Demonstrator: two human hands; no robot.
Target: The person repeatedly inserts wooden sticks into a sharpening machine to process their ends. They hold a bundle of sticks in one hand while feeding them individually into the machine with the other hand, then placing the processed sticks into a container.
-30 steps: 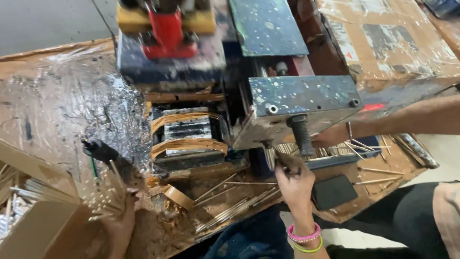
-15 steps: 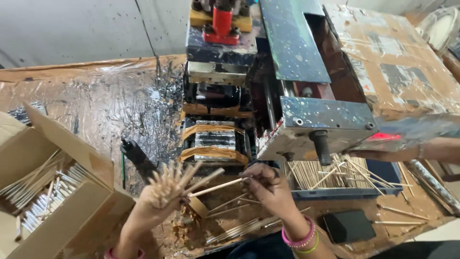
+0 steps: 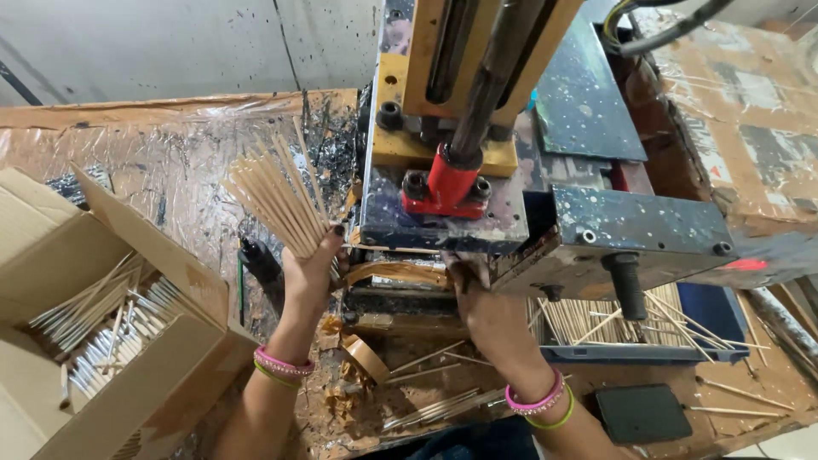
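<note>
Since half a second ago my left hand (image 3: 308, 274) has lifted its bundle of sticks (image 3: 277, 194) from low and end-on to upright and fanned, and my right hand (image 3: 477, 294) has gone in under the press; at far left the open cardboard box (image 3: 128, 247) sits on the desk (image 3: 162, 149), with finished sticks (image 3: 102, 315) lying inside; the left grip is clenched round the bundle's lower end, just left of the press (image 3: 452, 162); a black marker (image 3: 258, 260) lies beside that wrist; the right grip reaches beneath the machine's front plate, fingers hidden, so I cannot tell whether it holds anything; further right a blue tray (image 3: 724, 328) holds loose sticks; a dark pad (image 3: 639, 413) lies near the desk edge.
</note>
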